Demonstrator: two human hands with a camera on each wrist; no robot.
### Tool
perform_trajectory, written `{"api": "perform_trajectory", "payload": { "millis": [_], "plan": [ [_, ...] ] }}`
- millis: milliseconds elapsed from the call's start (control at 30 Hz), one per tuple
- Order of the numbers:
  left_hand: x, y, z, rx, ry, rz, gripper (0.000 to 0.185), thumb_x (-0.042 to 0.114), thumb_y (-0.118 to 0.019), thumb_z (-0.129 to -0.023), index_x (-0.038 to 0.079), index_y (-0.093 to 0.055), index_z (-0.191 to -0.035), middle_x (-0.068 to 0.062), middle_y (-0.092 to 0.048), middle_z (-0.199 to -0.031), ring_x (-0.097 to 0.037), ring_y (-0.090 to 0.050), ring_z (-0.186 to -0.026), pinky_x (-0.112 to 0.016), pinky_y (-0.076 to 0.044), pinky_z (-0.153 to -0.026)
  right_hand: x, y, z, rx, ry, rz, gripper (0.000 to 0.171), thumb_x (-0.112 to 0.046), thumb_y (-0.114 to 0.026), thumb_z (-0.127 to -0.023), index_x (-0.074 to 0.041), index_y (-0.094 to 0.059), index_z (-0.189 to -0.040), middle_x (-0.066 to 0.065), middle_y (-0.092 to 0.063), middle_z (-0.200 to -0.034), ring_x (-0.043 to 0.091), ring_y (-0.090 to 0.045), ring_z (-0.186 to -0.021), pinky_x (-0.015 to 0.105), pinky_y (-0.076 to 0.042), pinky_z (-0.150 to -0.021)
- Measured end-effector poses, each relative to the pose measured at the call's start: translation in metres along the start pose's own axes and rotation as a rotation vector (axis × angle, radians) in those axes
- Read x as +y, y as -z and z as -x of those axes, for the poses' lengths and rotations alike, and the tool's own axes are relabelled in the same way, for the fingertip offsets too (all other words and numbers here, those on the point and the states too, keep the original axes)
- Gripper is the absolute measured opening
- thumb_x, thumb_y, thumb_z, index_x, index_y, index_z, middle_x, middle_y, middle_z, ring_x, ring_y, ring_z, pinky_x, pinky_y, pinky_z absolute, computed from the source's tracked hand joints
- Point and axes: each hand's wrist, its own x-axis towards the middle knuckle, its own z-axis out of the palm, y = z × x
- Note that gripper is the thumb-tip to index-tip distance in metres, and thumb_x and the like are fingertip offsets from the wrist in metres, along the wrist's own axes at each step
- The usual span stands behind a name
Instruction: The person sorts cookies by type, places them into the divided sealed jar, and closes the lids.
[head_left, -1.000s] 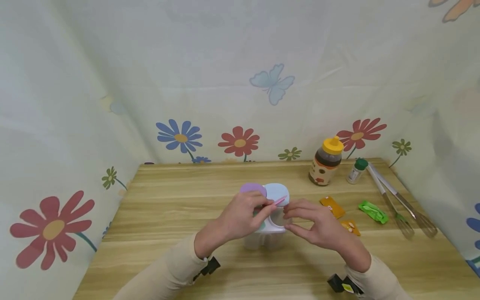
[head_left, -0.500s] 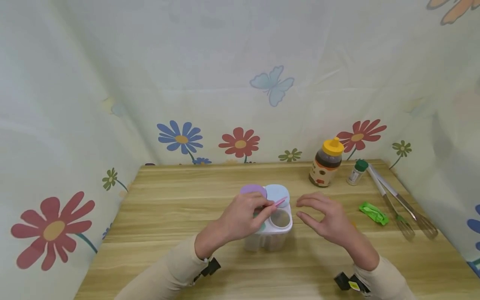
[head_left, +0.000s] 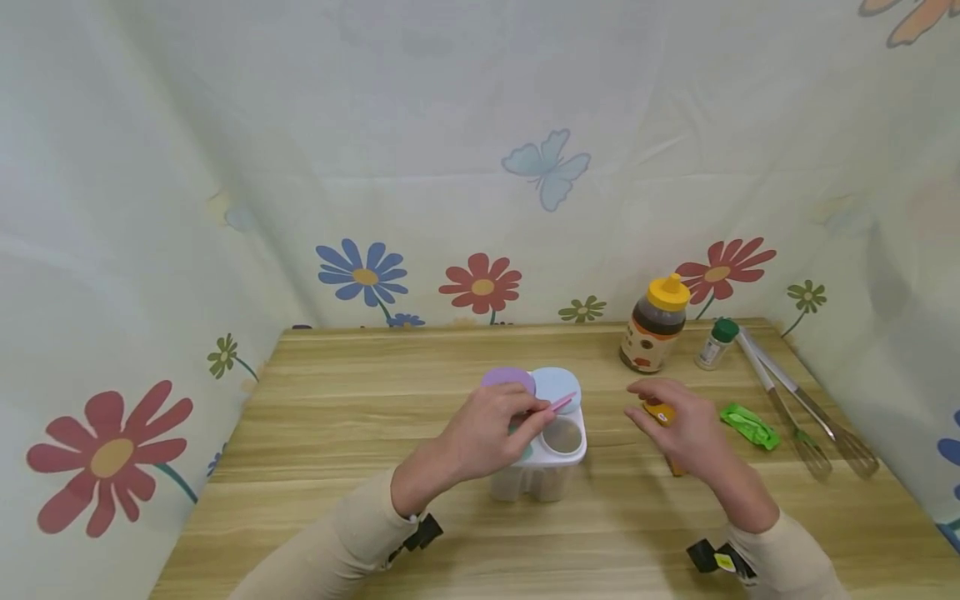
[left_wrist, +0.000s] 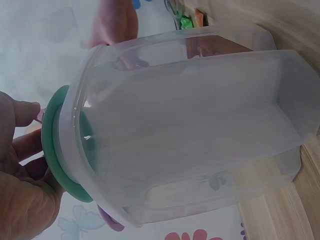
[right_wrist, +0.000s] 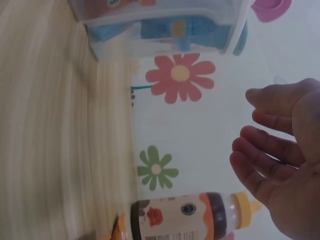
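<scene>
A clear storage box (head_left: 527, 482) with a white top stands mid-table. Purple (head_left: 507, 380), light blue (head_left: 555, 385) and green (left_wrist: 52, 145) lids cover some compartments; the round opening (head_left: 562, 436) at the near right is uncovered. My left hand (head_left: 487, 433) pinches a pink lid (head_left: 564, 402), tilted over the box. To the right, my right hand (head_left: 686, 429) hovers with fingers apart, holding nothing, above orange packets (head_left: 660, 413) that it partly hides. Through the box wall, the right wrist view shows an orange packet (right_wrist: 107, 7) and something blue (right_wrist: 165, 32) inside.
At the back right stand a brown bottle (head_left: 651, 333) with a yellow cap and a small green-capped shaker (head_left: 716, 343). A green packet (head_left: 750, 427) lies right of my right hand. Long whisk-ended tongs (head_left: 795, 392) lie along the table's right side.
My right hand has drawn away from the uncovered opening and moved right, over the orange packets. The left hand has kept the pink lid in about the same place.
</scene>
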Motion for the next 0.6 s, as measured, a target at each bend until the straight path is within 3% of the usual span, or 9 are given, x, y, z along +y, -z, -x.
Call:
{"api": "perform_trajectory", "payload": {
  "millis": [167,400,600],
  "plan": [
    [0.001,0.001,-0.001,-0.001,-0.004,-0.008,0.020,0.025,-0.067,-0.093,0.009,-0.077,-0.101,0.004,-0.070,-0.082,-0.004,-0.054,-0.072,-0.013,-0.044,-0.063,0.007,0.001,0.005,-0.040,-0.061,0.029,0.033,-0.011,-0.083,-0.076,-0.004,-0.070,-0.105,0.011,-0.071,-0.100,0.025,-0.068,-0.082,0.044,-0.057,-0.070],
    [0.002,0.001,-0.001,0.000,-0.005,-0.015,0.020,0.025,-0.067,-0.093,0.010,-0.077,-0.101,0.005,-0.070,-0.083,-0.004,-0.054,-0.072,-0.014,-0.045,-0.064,0.014,0.006,0.012,-0.166,-0.192,0.076,0.037,-0.018,-0.079,-0.081,-0.002,-0.067,-0.112,0.019,-0.068,-0.109,0.034,-0.067,-0.090,0.050,-0.055,-0.074],
    [0.001,-0.001,0.000,0.001,0.005,-0.016,0.020,0.026,-0.067,-0.093,0.010,-0.076,-0.101,0.005,-0.071,-0.084,-0.003,-0.054,-0.073,-0.013,-0.045,-0.065,0.020,0.008,0.016,-0.166,-0.183,0.099,0.037,-0.016,-0.081,-0.079,0.000,-0.068,-0.110,0.020,-0.069,-0.106,0.034,-0.067,-0.087,0.048,-0.056,-0.072]
  ]
}}
